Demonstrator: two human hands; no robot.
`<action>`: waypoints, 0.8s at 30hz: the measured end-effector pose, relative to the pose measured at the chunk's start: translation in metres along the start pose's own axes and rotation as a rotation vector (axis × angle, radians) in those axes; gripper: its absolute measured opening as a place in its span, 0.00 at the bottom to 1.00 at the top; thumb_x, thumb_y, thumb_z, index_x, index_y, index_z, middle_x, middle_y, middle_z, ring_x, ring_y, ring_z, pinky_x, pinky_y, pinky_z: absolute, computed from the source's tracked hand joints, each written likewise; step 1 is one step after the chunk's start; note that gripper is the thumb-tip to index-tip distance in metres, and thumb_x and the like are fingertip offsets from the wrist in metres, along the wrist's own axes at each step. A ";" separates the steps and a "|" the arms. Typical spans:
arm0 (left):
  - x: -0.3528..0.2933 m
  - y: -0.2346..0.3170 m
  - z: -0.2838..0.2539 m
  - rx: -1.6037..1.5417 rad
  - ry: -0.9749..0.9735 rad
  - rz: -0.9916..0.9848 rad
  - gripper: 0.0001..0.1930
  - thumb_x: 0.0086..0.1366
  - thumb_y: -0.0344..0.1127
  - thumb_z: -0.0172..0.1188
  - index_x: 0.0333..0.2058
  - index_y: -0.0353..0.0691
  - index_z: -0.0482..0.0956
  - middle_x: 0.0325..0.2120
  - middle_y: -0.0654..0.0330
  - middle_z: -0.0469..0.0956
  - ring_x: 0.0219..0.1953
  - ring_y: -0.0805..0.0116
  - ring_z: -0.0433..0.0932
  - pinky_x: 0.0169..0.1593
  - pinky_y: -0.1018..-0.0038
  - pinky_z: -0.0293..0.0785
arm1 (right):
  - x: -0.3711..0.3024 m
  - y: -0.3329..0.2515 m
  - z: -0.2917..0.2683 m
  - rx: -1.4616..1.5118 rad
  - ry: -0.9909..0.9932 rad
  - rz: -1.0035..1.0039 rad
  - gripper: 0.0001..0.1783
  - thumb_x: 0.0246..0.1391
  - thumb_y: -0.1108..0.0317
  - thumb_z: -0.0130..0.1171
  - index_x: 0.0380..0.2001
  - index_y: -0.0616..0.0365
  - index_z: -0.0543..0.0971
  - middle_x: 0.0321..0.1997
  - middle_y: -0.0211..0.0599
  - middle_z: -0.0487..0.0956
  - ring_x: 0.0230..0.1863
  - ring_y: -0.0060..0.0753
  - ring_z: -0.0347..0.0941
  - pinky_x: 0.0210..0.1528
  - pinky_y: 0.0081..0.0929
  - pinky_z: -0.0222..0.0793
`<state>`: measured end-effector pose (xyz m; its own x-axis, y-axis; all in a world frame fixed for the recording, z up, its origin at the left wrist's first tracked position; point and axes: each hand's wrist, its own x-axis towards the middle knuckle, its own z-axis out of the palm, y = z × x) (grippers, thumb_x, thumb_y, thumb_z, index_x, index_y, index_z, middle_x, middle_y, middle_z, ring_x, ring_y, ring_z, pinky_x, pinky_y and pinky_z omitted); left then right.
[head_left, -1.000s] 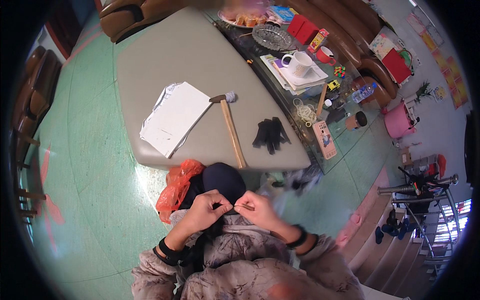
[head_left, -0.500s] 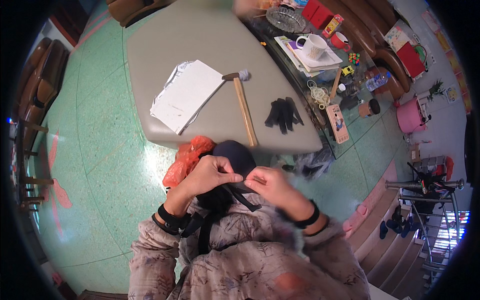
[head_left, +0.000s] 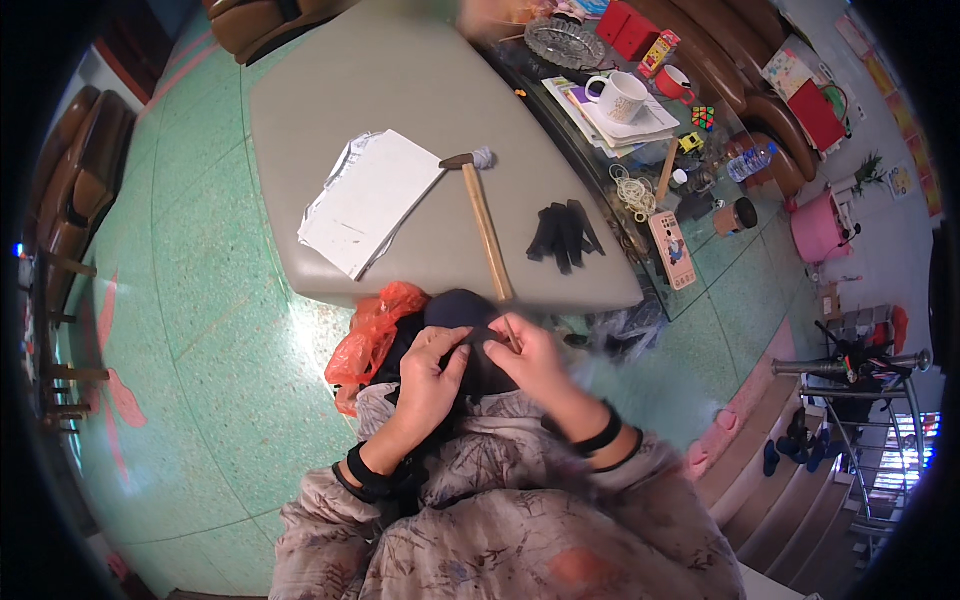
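Note:
Over my lap, both hands pinch a black strip of what looks like fabric [head_left: 483, 338]. My left hand [head_left: 428, 378] is closed, its thumb and index finger at the strip's left end. My right hand [head_left: 530, 362] is closed close beside it, with a thin brown stick [head_left: 511, 333] also between its fingers. Just beyond the hands is a dark rounded surface [head_left: 455, 308], partly hidden by them. An orange-red plastic bag [head_left: 370, 340] lies left of my hands. On the grey padded bench ahead, a wooden-handled hammer [head_left: 484, 220] lies near several black strips [head_left: 565, 236].
A white board-like slab [head_left: 370, 205] lies on the bench [head_left: 400, 80]. To the right, a glass table holds a white mug [head_left: 618, 97], a glass ashtray [head_left: 565, 43], a patterned phone [head_left: 672, 248] and a coil of pale cord [head_left: 633, 190]. Steps [head_left: 775, 490] descend at lower right.
My left hand has turned and moved lower, its fingers now pointing up and right. Both hands have drawn close together, and the strip's hanging end no longer shows.

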<state>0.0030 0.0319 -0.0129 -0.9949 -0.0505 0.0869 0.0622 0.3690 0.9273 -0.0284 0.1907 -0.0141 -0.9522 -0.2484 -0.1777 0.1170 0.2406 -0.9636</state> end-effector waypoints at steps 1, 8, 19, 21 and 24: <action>0.001 0.000 0.000 -0.002 0.009 0.015 0.09 0.56 0.23 0.58 0.37 0.31 0.77 0.29 0.56 0.75 0.31 0.67 0.74 0.36 0.77 0.70 | 0.002 0.003 0.004 0.051 0.040 -0.042 0.09 0.54 0.68 0.58 0.32 0.64 0.72 0.22 0.26 0.70 0.25 0.13 0.62 0.27 0.19 0.62; 0.006 0.005 0.005 -0.030 0.130 0.021 0.06 0.55 0.23 0.59 0.33 0.31 0.78 0.26 0.58 0.75 0.31 0.70 0.74 0.36 0.78 0.69 | 0.006 -0.004 0.013 0.047 0.118 -0.061 0.11 0.56 0.64 0.57 0.27 0.63 0.74 0.17 0.24 0.67 0.22 0.12 0.58 0.24 0.19 0.58; -0.011 -0.013 0.008 -0.437 0.094 -0.325 0.09 0.57 0.22 0.54 0.36 0.32 0.80 0.29 0.60 0.80 0.28 0.79 0.75 0.35 0.82 0.71 | 0.000 -0.007 -0.007 0.240 0.182 0.029 0.07 0.54 0.69 0.59 0.28 0.63 0.78 0.20 0.20 0.70 0.23 0.10 0.60 0.25 0.13 0.57; -0.012 -0.004 0.006 -0.268 0.122 -0.201 0.10 0.56 0.20 0.52 0.35 0.32 0.80 0.28 0.59 0.80 0.27 0.74 0.76 0.35 0.81 0.71 | -0.003 -0.006 -0.010 0.230 0.177 0.031 0.07 0.54 0.69 0.59 0.28 0.63 0.78 0.20 0.19 0.70 0.23 0.10 0.59 0.24 0.13 0.56; -0.010 0.001 -0.002 -0.041 0.093 -0.077 0.10 0.55 0.20 0.51 0.34 0.33 0.80 0.31 0.56 0.80 0.31 0.65 0.77 0.40 0.77 0.72 | -0.007 -0.002 -0.011 0.222 0.132 0.025 0.06 0.54 0.70 0.58 0.30 0.62 0.78 0.22 0.20 0.71 0.24 0.09 0.60 0.25 0.12 0.57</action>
<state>0.0133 0.0309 -0.0122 -0.9854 -0.1638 0.0466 -0.0089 0.3227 0.9465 -0.0246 0.2022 -0.0090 -0.9751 -0.1171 -0.1885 0.1863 0.0292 -0.9821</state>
